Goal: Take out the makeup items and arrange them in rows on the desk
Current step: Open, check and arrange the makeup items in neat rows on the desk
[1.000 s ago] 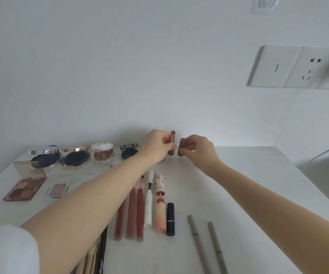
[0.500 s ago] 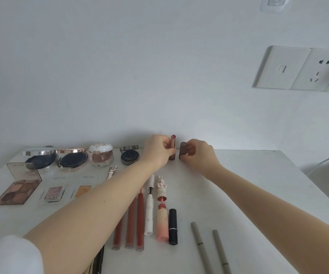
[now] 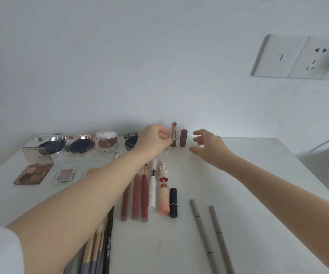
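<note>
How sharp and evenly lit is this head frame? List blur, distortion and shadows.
Head view: soft, even light with no glare; wide-angle bending tilts the wall socket plate; the brushes at the bottom edge are smeared; the upright lipstick and brown cap read fairly sharp; only faint shadows lie on the desk.

white wall (image 3: 120, 66) behind desk; switch plate (image 3: 278, 56) w/ socket (image 3: 316, 58) beside it upper right; white cable (image 3: 318, 147) far right, near desk edge.
</note>
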